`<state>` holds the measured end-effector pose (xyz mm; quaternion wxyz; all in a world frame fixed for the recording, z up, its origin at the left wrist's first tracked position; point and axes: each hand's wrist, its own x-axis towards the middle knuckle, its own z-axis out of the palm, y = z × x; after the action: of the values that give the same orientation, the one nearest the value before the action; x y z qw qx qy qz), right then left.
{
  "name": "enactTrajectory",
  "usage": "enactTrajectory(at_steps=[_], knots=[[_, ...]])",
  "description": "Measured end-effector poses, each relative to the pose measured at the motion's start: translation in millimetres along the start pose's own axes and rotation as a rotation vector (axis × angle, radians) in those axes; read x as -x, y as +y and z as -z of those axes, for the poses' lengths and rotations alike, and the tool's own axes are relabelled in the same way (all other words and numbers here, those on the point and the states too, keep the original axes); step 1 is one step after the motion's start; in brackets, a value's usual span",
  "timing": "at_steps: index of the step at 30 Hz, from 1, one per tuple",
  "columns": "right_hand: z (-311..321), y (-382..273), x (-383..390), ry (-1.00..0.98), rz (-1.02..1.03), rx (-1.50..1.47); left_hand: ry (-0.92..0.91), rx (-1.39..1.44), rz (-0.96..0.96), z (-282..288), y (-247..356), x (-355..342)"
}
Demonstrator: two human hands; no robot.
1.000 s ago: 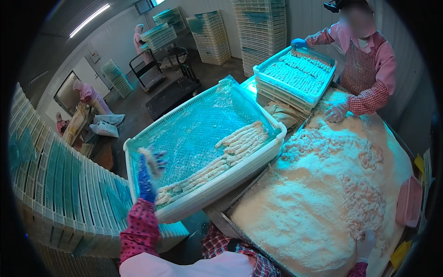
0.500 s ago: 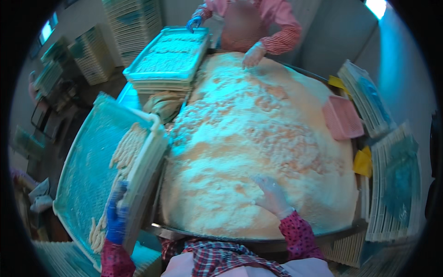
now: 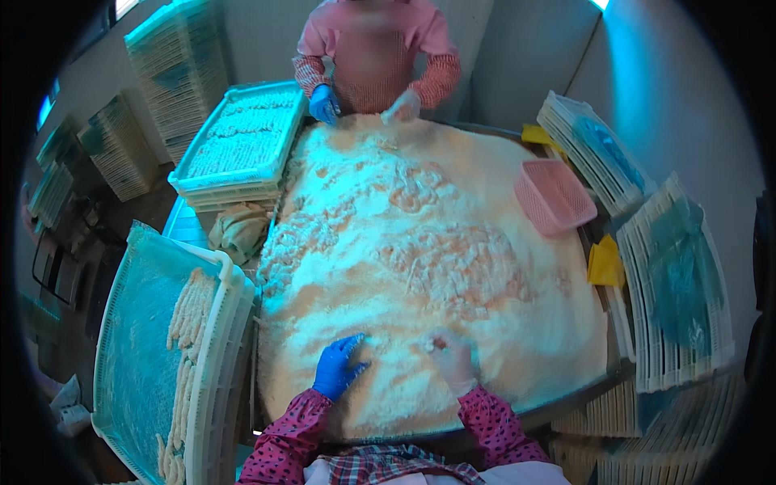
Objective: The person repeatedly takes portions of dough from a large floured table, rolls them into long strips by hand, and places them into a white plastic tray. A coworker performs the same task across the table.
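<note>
My left hand [image 3: 339, 368], in a blue glove, rests on the pale breading heap [image 3: 323, 315] with its fingers apart and curved, holding nothing. To its right my right hand [image 3: 449, 360], in a whitish glove, has its fingertips drawn together over something small and pinkish that I cannot make out. Beyond both hands lies a patch of coated, pinkish pieces [image 3: 461, 267] in the breading. At my left a white tray [image 3: 133, 307], lined with bluish plastic, holds rows of coated strips [image 3: 186, 323] along its right side.
A co-worker [image 3: 376, 61] faces me across the bin, both gloved hands at its far edge. Stacked trays with filled rows [image 3: 238, 129] and a cloth [image 3: 238, 226] stand left. A pink basket [image 3: 554, 198], yellow cloths [image 3: 605, 261] and racked trays [image 3: 671, 283] line the right.
My view has swung right onto the bin. My left hand has left the tray for the breading, now empty. My right hand's fingers have closed. The co-worker's hands have drawn together at the far edge.
</note>
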<state>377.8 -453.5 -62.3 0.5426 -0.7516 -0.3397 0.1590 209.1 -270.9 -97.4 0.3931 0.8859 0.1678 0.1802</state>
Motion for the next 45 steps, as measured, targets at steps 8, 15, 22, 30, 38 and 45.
enactTrajectory(at_steps=[8,15,22,30,38,45], knots=[[39.0,-9.7,4.0,-0.100,0.041,0.439,0.050,-0.047,-0.048,20.4,-16.2,-13.4],[-3.7,6.1,36.7,-0.199,0.407,0.738,-0.230,-0.242,-0.402,-19.9,30.5,1.4],[-34.0,15.8,18.2,0.184,0.165,0.374,0.200,-0.415,-0.017,36.2,-24.0,0.7],[-12.8,17.4,-5.4,0.217,-0.149,0.226,0.094,0.752,0.334,42.7,4.5,-1.0],[-4.0,19.2,-10.4,-0.055,-0.157,-0.086,-0.106,-0.292,-0.078,68.2,-19.0,17.1],[-13.4,1.5,-5.1,-0.249,0.236,0.376,0.210,0.611,0.310,32.9,-23.9,11.0]])
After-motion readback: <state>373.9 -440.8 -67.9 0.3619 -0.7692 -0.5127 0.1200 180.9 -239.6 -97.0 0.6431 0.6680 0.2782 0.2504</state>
